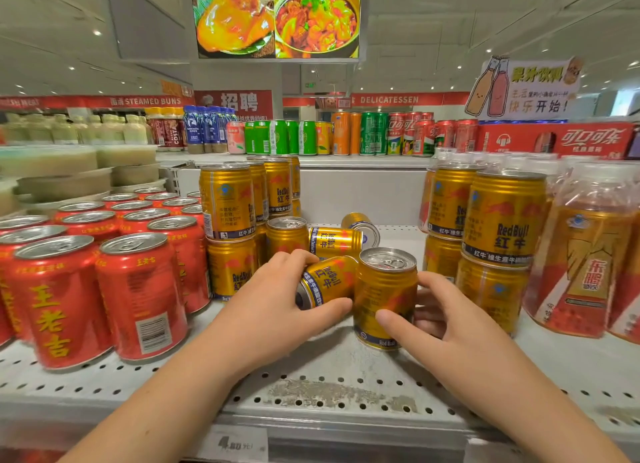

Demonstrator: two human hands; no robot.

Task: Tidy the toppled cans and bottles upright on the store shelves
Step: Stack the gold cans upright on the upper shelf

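**DESK:** What fills the frame?

**PHOTOGRAPHER:** A grey perforated store shelf (311,369), seen from the person's own head. A block of upright red cans (138,300) stands at its left. Gold cans rise two high in a left stack (227,203) and a right stack (502,220). Plastic bottles (585,254) of amber drink stand at the far right.

**DESK:** And the hands?

**PHOTOGRAPHER:** Both are bare, working in the gap between the stacks. The left hand (273,300) has its grip closed round a tilted can (327,279), thumb beneath and fingers over the top (the label reads sideways). The right hand (446,317) has its grip on an upright can (384,289) that stands on the shelf, thumb across the front and fingers curled at its right side. The two cans touch.

**DESK:** Anything lying down?

**PHOTOGRAPHER:** Two. A toppled can (334,242) lies on its side just behind the hands. A second toppled can (362,225) lies beyond it, one end toward the camera. A price tag (239,445) sits on the shelf's front edge, too blurred to read in full.
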